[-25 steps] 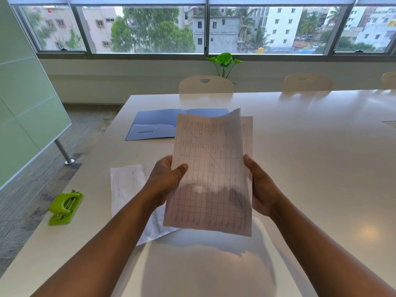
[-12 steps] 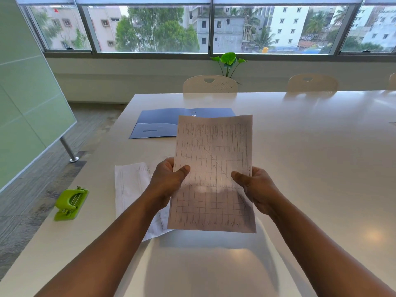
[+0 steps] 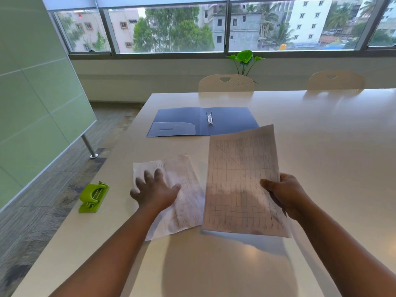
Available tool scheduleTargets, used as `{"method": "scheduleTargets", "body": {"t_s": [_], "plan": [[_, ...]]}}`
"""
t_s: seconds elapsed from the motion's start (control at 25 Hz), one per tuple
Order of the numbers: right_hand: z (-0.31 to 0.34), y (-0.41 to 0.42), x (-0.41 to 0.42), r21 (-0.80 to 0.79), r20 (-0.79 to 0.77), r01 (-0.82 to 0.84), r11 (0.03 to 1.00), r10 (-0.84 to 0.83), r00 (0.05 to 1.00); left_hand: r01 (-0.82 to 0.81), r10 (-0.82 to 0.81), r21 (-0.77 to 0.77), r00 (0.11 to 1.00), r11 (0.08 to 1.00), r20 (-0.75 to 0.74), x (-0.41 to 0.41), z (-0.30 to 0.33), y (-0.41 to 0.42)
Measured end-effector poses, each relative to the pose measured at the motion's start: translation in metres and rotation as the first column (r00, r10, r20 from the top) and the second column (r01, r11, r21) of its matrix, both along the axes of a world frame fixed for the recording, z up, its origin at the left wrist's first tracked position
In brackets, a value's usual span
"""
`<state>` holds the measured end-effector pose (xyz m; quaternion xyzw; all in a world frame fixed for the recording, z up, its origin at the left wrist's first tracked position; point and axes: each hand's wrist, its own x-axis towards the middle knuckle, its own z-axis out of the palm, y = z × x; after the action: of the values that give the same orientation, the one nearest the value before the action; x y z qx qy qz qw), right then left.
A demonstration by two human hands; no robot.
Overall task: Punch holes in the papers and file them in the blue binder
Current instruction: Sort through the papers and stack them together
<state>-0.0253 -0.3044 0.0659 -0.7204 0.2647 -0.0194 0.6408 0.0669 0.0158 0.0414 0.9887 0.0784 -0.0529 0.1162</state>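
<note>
The right hand point(image 3: 285, 195) pinches 1 gridded sheet point(image 3: 241, 183) above the table point(image 3: 321, 136) while the spread left hand point(image 3: 155, 192) reaches over the loose papers point(image 3: 184, 189), apparently touching them; gather them squarely before taking the green punch point(image 3: 93, 197), the blue binder point(image 3: 229, 121) lying open beyond.

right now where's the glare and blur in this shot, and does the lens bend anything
Head view: daylight from the windows backlights the held sheet, so its grid shows through; soft glare patches sit on the table; the left hand is slightly motion-blurred; the wide lens bows the window frames and table edges.
</note>
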Motion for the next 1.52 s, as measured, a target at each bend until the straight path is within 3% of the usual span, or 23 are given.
{"method": "scheduleTargets", "body": {"t_s": [0.12, 0.32, 0.56, 0.76, 0.88, 1.08, 1.24, 1.44, 1.52], "plan": [[-0.004, 0.003, 0.001, 0.006, -0.019, -0.021, 1.000, 0.021, 1.000, -0.143, 0.136, -0.125, 0.989, 0.982, -0.059, 0.010, -0.004, 0.018], [-0.008, 0.009, 0.003, -0.002, -0.049, -0.047, 0.999, 0.047, 0.998, -0.197, 0.189, -0.342, 0.980, 0.919, -0.058, 0.017, 0.000, 0.030], [-0.005, 0.012, 0.004, -0.048, -0.044, -0.027, 0.998, 0.025, 0.999, 0.056, 0.051, -0.551, 0.983, 0.833, 0.176, 0.008, 0.026, 0.025], [0.000, 0.022, 0.001, -0.294, 0.031, -0.005, 0.956, 0.015, 0.999, 0.294, -0.082, -0.435, 0.893, 0.851, 0.443, -0.017, 0.089, -0.007], [0.009, 0.030, 0.000, -0.390, 0.094, 0.019, 0.921, 0.019, 0.995, 0.392, -0.160, -0.419, 0.858, 0.819, 0.489, -0.036, 0.119, -0.024], [0.019, 0.048, -0.002, -0.220, 0.179, -0.039, 0.975, 0.080, 0.981, 0.547, -0.392, -0.609, 0.837, 0.574, 0.383, -0.061, 0.117, -0.069], [0.018, 0.055, -0.006, -0.038, 0.193, -0.076, 0.996, 0.082, 0.978, 0.648, -0.593, -0.585, 0.738, 0.488, 0.323, -0.068, 0.094, -0.096], [0.015, 0.054, -0.011, 0.088, 0.196, -0.092, 0.992, 0.073, 0.978, 0.651, -0.588, -0.570, 0.740, 0.502, 0.327, -0.072, 0.085, -0.107], [0.011, 0.050, -0.012, 0.107, 0.186, -0.089, 0.990, 0.068, 0.980, 0.616, -0.510, -0.673, 0.766, 0.409, 0.391, -0.076, 0.090, -0.104]]}}
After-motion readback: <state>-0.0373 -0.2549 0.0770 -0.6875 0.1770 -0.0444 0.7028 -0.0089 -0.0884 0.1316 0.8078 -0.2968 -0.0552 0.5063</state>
